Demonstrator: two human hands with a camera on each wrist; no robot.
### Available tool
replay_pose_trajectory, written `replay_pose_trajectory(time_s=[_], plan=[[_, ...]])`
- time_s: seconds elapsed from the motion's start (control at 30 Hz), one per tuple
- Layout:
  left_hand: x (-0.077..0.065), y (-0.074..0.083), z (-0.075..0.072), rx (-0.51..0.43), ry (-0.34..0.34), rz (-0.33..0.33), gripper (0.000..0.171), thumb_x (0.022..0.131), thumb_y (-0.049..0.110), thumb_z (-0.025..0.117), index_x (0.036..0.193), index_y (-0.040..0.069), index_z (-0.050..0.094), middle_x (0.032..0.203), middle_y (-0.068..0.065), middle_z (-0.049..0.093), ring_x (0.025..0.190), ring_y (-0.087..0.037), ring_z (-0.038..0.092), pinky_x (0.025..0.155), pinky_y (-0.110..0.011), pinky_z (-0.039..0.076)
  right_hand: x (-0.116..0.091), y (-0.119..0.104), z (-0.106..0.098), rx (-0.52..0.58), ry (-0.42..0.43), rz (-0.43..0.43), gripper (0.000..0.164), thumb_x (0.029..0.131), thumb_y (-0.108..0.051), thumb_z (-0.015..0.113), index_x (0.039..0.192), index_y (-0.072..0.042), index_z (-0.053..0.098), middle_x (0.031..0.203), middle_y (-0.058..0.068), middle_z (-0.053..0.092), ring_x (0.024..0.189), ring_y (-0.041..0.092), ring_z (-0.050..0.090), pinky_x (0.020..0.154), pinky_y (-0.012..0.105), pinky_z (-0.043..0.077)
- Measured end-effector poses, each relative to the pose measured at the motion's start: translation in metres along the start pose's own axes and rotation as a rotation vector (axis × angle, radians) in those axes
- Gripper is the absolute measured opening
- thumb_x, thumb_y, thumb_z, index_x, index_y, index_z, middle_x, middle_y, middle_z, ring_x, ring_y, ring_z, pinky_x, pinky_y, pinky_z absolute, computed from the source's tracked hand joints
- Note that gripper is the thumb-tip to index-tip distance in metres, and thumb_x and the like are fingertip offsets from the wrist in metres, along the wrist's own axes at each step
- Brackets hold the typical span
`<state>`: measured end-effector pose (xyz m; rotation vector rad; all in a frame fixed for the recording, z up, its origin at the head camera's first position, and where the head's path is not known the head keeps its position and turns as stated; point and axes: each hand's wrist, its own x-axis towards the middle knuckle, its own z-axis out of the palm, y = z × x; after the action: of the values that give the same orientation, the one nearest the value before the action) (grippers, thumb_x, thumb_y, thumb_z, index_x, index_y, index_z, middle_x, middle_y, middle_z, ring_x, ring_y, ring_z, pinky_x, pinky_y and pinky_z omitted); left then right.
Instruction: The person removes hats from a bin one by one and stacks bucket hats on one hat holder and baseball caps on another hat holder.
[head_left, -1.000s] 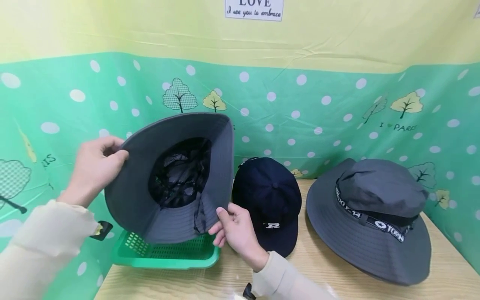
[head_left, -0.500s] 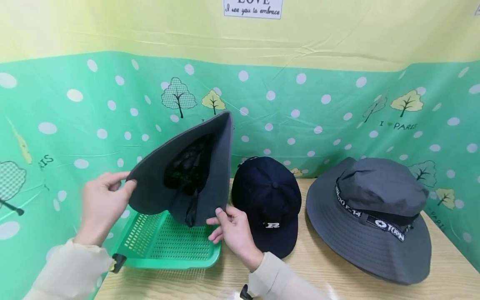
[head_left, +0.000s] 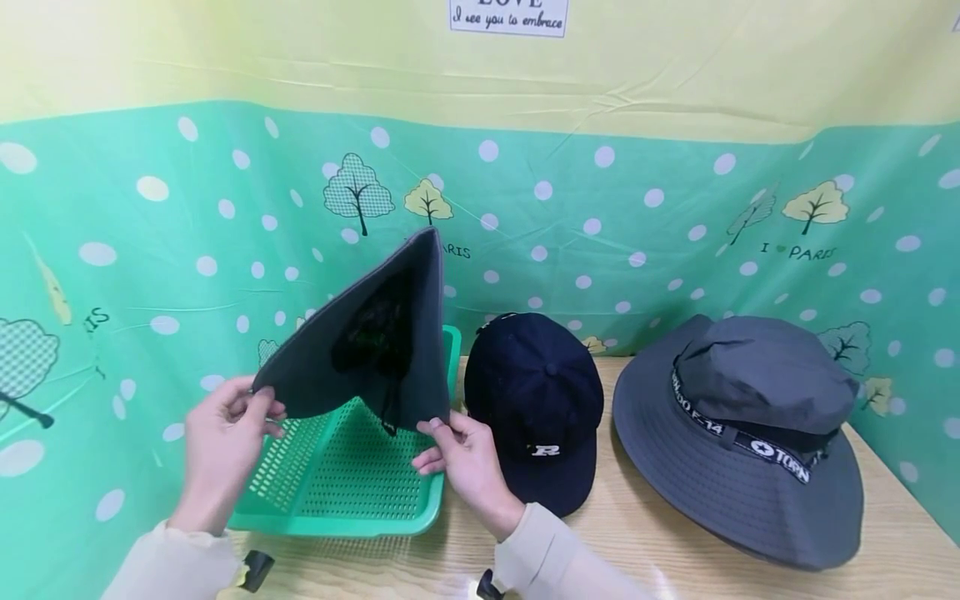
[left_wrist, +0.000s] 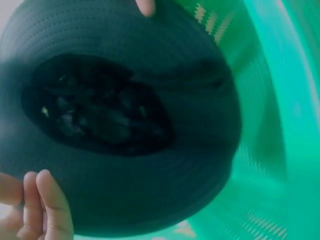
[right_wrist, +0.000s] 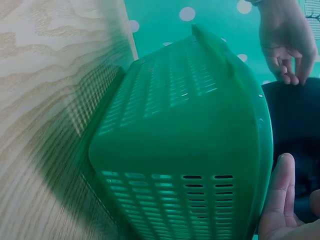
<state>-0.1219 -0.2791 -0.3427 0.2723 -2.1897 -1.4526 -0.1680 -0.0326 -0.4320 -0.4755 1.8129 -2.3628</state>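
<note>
Both hands hold a dark grey wide-brimmed hat (head_left: 315, 375) above the green plastic basket (head_left: 333, 525). Its brim is bent into a peak, with the underside and dark inner lining facing the head camera. My left hand (head_left: 225, 446) pinches the brim at its left edge. At the lower right corner, my right hand (head_left: 474, 462) pinches the brim between thumb and fingers. The left wrist view shows the hat's underside (left_wrist: 115, 195) close up, with the basket wall (left_wrist: 305, 125) beside it. The crown's outside is hidden behind the brim.
Right of the basket, a navy baseball cap (head_left: 536, 375) with a white R rests on the wooden table (head_left: 592, 550). A second dark grey brimmed hat (head_left: 765, 375) with a lettered band sits farther right. A patterned green and yellow cloth (head_left: 645, 225) hangs behind.
The left hand has moved down and right, folding the hat's brim from a wide spread into a narrow peak. The hat has lowered slightly, while the right hand has barely moved. More basket shows.
</note>
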Motion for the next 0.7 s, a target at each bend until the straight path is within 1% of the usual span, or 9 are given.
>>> replay_pose_trajectory(time_s=[0.1,0.2,0.23,0.3,0.4,0.47,0.53,0.63,0.7], plan=[[-0.001,-0.003,0.001,-0.292,-0.013,-0.07,0.018,0.098,0.004,0.045,0.103,0.001,0.061,0.077,-0.003,0.067,0.065,-0.015,0.065,0.057,-0.027,0.055,0.002,0.001,-0.001,0.037,0.006,0.019,0.031,0.1,-0.007,0.045,0.126,0.006,0.056,0.117,0.023,0.063,0.07,0.028,0.069,0.065,0.038,0.057],[-0.003,-0.007,-0.002,-0.626,-0.085,-0.106,0.025,0.099,0.004,0.037,0.099,0.002,0.062,0.082,-0.007,0.067,0.074,-0.019,0.067,0.061,-0.033,0.057,0.003,0.0,-0.002,0.126,0.004,0.063,0.043,0.095,0.0,0.033,0.134,0.003,0.051,0.119,0.02,0.063,0.067,0.019,0.069,0.063,0.034,0.057],[-0.003,-0.009,-0.004,-0.717,-0.114,-0.117,0.026,0.1,0.006,0.036,0.099,0.003,0.062,0.083,-0.008,0.067,0.076,-0.021,0.067,0.062,-0.036,0.057,0.003,0.0,-0.003,0.165,0.001,0.083,0.049,0.091,0.001,0.03,0.136,0.002,0.049,0.12,0.019,0.062,0.067,0.018,0.068,0.063,0.033,0.057],[-0.004,-0.012,-0.007,-0.824,-0.171,-0.138,0.028,0.102,0.015,0.038,0.097,0.004,0.062,0.085,-0.009,0.066,0.078,-0.024,0.068,0.066,-0.039,0.057,0.003,-0.002,-0.004,0.23,-0.006,0.117,0.053,0.088,-0.003,0.026,0.137,0.002,0.048,0.122,0.018,0.062,0.067,0.018,0.068,0.062,0.031,0.056],[-0.004,-0.017,-0.009,-0.861,-0.197,-0.202,0.023,0.101,0.024,0.049,0.094,0.006,0.062,0.085,-0.007,0.066,0.078,-0.024,0.068,0.068,-0.039,0.057,0.004,-0.003,-0.003,0.305,-0.013,0.157,0.05,0.095,-0.018,0.027,0.135,0.002,0.049,0.123,0.019,0.06,0.067,0.019,0.068,0.063,0.032,0.056],[-0.004,-0.02,-0.009,-0.837,-0.201,-0.242,0.018,0.098,0.022,0.056,0.093,0.006,0.063,0.092,-0.005,0.063,0.078,-0.023,0.068,0.07,-0.037,0.057,0.004,-0.004,0.0,0.331,-0.004,0.172,0.05,0.101,-0.031,0.031,0.133,0.002,0.05,0.122,0.02,0.058,0.066,0.02,0.068,0.064,0.035,0.057],[-0.005,-0.024,-0.008,-0.813,-0.195,-0.291,0.011,0.095,0.017,0.061,0.092,0.007,0.064,0.1,-0.003,0.059,0.079,-0.021,0.067,0.072,-0.035,0.057,0.005,-0.005,0.005,0.361,0.019,0.193,0.048,0.101,-0.038,0.041,0.127,0.0,0.052,0.119,0.019,0.057,0.065,0.022,0.068,0.065,0.037,0.057],[-0.005,-0.033,-0.007,-0.807,-0.204,-0.324,0.008,0.095,0.011,0.06,0.093,0.006,0.066,0.11,-0.001,0.051,0.082,-0.018,0.066,0.076,-0.033,0.056,0.008,-0.006,0.011,0.407,0.043,0.228,0.04,0.099,-0.031,0.05,0.122,0.001,0.052,0.111,0.019,0.054,0.065,0.021,0.067,0.066,0.036,0.057],[-0.005,-0.038,-0.007,-0.821,-0.201,-0.345,0.01,0.095,0.008,0.058,0.094,0.007,0.068,0.113,0.0,0.05,0.082,-0.017,0.066,0.077,-0.032,0.056,0.01,-0.005,0.014,0.445,0.054,0.257,0.038,0.098,-0.022,0.052,0.127,0.003,0.046,0.11,0.02,0.054,0.066,0.021,0.067,0.066,0.034,0.057]])
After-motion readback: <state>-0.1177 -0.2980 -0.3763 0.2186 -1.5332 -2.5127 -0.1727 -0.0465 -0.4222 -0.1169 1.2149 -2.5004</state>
